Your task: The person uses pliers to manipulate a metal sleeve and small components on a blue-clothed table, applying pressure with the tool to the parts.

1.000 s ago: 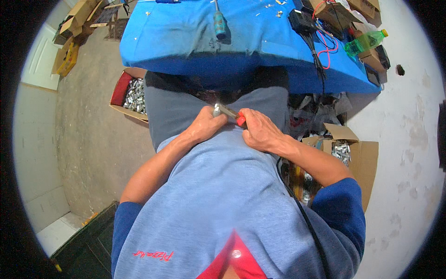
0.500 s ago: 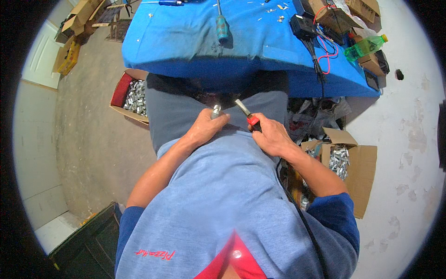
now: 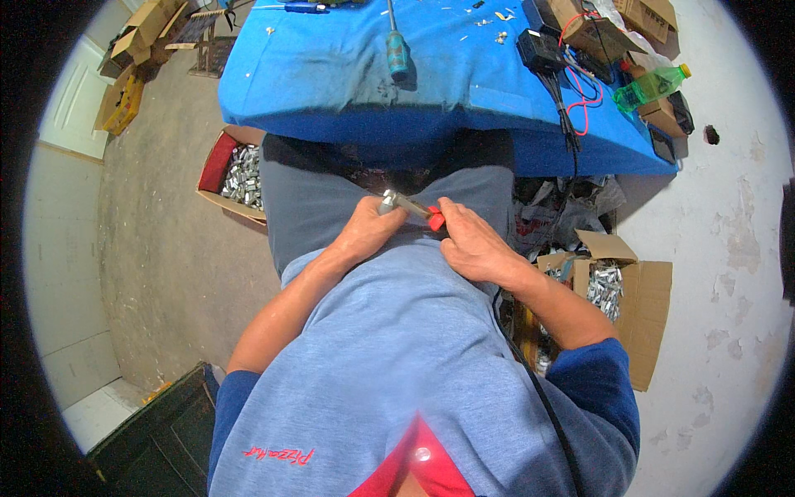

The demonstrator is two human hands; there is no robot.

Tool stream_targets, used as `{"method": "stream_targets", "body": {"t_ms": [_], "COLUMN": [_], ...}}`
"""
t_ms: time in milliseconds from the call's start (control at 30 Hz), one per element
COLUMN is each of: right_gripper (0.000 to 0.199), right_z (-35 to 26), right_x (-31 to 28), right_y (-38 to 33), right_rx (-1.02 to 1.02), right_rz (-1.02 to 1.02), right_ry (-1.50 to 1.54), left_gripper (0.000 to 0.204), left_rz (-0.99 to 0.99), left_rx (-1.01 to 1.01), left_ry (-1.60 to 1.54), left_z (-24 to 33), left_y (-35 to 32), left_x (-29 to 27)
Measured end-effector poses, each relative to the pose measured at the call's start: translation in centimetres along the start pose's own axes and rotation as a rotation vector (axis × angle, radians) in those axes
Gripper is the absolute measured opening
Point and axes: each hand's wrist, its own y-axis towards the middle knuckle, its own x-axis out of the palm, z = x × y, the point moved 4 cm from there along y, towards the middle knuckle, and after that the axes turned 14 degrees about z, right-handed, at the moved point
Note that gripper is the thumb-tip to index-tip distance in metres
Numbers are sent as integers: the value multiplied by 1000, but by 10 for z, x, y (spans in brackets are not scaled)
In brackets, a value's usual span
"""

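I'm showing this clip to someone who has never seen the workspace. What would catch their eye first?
Likely the two hands at centre, over the lap: the left hand grips a small silvery metal piece, and the right hand holds a red-handled tool against it. Above them stretches the bright blue table, with a green bottle at its right end.

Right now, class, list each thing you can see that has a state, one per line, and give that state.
Left hand: closed around a small silver metal part.
Right hand: gripping a red-handled tool that touches the part.
Screwdriver: lying flat on the blue table, unheld.
Green bottle: lying on its side.
Left cardboard box: open, holding silver parts.
Right cardboard box: open, flaps spread.
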Motion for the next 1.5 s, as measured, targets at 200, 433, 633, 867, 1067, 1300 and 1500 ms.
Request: {"method": "stream_targets", "body": {"t_ms": [200,433,633,867,1067,1300,1500], "right_gripper": [58,37,55,41,37,32,31], "right_z": [-3,-4,-4,-4,0,-4,2], "right_x": [4,5,5,7,8,2,5], "right_y": [1,-3,-2,-3,0,1,-2], "right_rx": [4,-59,-26,-52,-94,-76,-166], "right_rz": [14,176,113,185,154,89,180], "right_ry": [-23,-7,-23,-19,-18,21,-17], "left_gripper": [24,26,29,25,24,23,25], "left_rz": [31,43,37,23,23,12,-10], "left_rx": [35,60,57,74,106,141,131], "left_ry": [42,40,64,64,72,142,98], "left_z": [7,13,11,13,8,11,11], "left_y": [-1,-2,-3,-2,0,-3,-3], "left_x": [0,0,0,2,1,3,3]}}
